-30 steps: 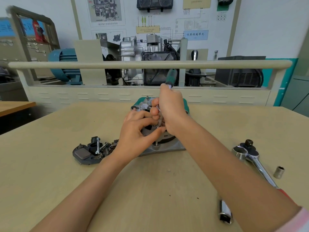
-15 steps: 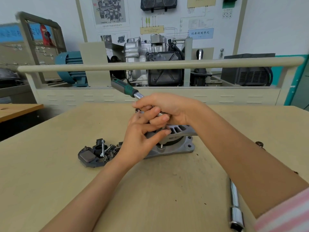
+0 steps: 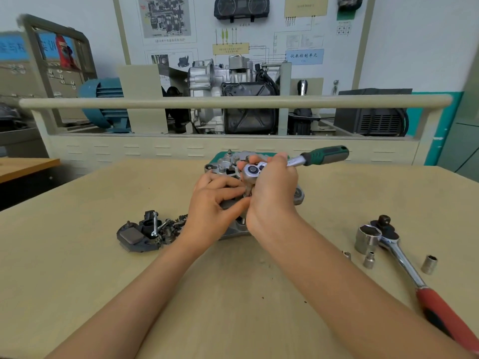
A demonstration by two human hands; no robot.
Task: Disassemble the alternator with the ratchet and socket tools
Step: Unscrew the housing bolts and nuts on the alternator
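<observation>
Hands meet over the grey cast-metal alternator [image 3: 228, 167], which sits at the middle of the pale wooden table [image 3: 77, 268]. The right hand [image 3: 272, 193] curls round the chrome head of the green-handled ratchet [image 3: 305, 159], whose handle points right and away; its socket drops down onto the alternator between the two hands. The left hand [image 3: 215, 203] has fingers bent against the housing, with thumb and fingertips pinching at the socket's foot. Just left of the alternator lies a black pile of removed parts [image 3: 145, 234]. Well to the right rest a red-handled ratchet [image 3: 404, 265] with a large chrome socket [image 3: 366, 238] at its head, and near it some small loose sockets [image 3: 429, 264].
</observation>
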